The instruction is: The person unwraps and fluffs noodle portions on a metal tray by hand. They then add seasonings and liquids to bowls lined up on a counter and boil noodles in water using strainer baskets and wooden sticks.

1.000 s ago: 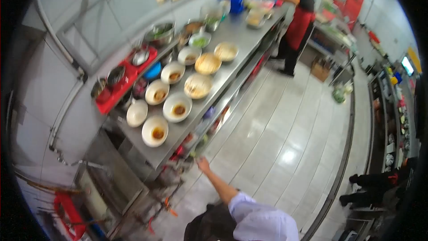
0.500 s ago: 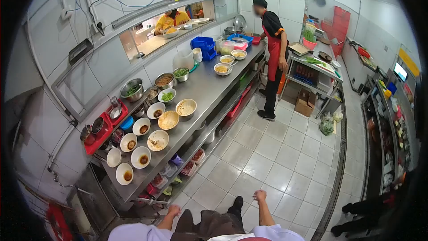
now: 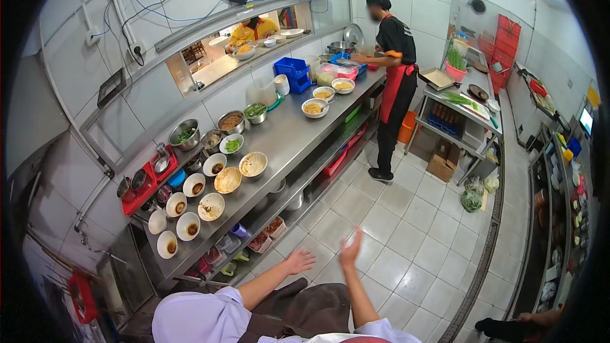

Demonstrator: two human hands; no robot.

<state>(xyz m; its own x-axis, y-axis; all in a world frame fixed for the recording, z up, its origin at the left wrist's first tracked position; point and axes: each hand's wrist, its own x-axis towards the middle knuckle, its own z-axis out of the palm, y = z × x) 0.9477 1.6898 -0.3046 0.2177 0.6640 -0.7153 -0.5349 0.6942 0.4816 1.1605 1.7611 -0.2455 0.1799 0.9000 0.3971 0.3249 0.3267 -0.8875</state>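
Note:
My left hand [image 3: 300, 261] is held out over the floor with its fingers spread and nothing in it. To its right, my right hand [image 3: 351, 249] is raised on edge, fingers stretched out, holding nothing. The two hands are apart, in front of my dark apron [image 3: 308, 308]. Nearest to them on the left is the long steel counter [image 3: 279, 128]. On its near end stand several white bowls with dark sauce, such as this bowl [image 3: 188, 226]. Bowls smeared with orange residue, like this bowl [image 3: 211, 206], sit beside them.
A co-worker [image 3: 397, 51] in a red apron stands at the counter's far end. Through the wall opening a person in yellow [image 3: 251, 30] is visible. A side table [image 3: 467, 105] holds green stalks and a tray. Steel shelves [image 3: 540, 216] line the right; a person's arm shows at lower right.
Both my hands have risen forward from beside my body, fingers opening out. The co-worker has turned toward the counter and reaches over it. The view has shifted slightly.

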